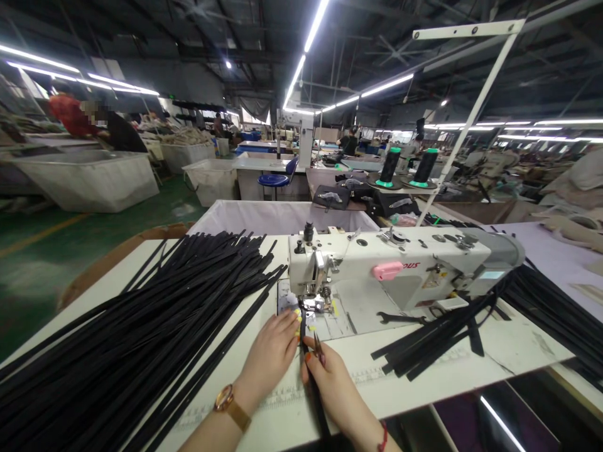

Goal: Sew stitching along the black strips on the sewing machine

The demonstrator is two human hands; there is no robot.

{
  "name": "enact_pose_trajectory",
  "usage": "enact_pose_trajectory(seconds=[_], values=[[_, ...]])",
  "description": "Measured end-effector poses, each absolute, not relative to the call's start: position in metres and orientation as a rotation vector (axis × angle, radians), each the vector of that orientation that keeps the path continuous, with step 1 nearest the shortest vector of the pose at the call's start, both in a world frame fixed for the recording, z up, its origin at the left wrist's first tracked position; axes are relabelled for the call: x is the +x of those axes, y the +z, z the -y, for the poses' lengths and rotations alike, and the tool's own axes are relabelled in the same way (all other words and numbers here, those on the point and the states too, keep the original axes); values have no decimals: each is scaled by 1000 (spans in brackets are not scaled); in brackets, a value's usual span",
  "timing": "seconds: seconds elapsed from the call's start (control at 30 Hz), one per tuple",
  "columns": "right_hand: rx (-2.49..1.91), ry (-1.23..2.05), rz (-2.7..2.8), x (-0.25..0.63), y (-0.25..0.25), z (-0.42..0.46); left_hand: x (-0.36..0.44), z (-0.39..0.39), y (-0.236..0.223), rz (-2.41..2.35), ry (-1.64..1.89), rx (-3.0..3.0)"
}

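A narrow black strip [315, 402] runs from the front table edge up under the presser foot [316, 305] of a white sewing machine [362, 257]. My left hand [276, 342], with a gold watch at its wrist, has its fingertips and thumb closed at the strip's left edge, just before the foot. On the other side my right hand [332, 373] pinches the strip between thumb and fingers. It also keeps a small pair of pointed scissors [318, 346], whose tips stick up past the fingers; their handles are hidden.
Long black strips [155, 320] cover the table's left side. Shorter strips [424, 348] and a wrench [400, 318] lie at the right. A pale-lined bin [264, 216] stands behind the machine. Two black thread cones [390, 168] are beyond. Other people work far left.
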State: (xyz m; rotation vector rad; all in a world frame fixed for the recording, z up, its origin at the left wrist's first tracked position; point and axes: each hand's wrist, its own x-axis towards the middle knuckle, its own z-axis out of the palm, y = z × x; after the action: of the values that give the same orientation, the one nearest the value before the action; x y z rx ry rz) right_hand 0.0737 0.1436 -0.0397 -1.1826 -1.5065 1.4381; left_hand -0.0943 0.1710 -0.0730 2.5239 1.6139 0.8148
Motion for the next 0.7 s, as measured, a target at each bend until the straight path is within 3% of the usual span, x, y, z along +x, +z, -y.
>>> enact_pose_trajectory(seconds=[0.7], values=[[-1246, 1419, 1551, 69, -36, -159, -94, -174, -77, -1662, 649, 2517]])
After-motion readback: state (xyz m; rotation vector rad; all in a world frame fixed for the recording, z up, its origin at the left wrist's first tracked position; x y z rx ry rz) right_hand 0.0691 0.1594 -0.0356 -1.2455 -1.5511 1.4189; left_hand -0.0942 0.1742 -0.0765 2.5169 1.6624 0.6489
